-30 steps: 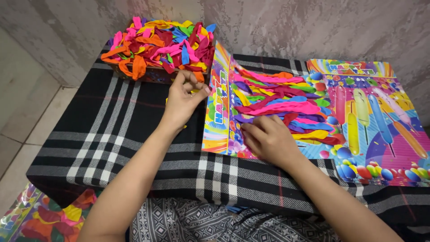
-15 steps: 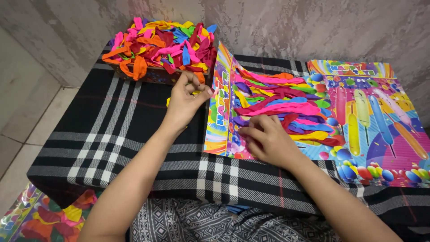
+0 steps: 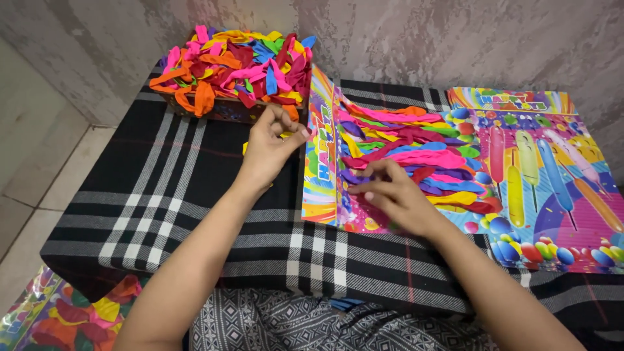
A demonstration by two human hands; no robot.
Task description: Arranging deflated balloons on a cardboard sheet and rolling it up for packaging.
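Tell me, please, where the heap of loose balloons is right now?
The heap of loose balloons fills a box at the table's far left edge, against the wall, just beyond the left hand.

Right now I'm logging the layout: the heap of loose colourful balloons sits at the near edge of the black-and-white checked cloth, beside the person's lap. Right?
Not quite. In the head view the heap of loose colourful balloons sits at the far edge of the black-and-white checked cloth, against the wall, just beyond the left hand.
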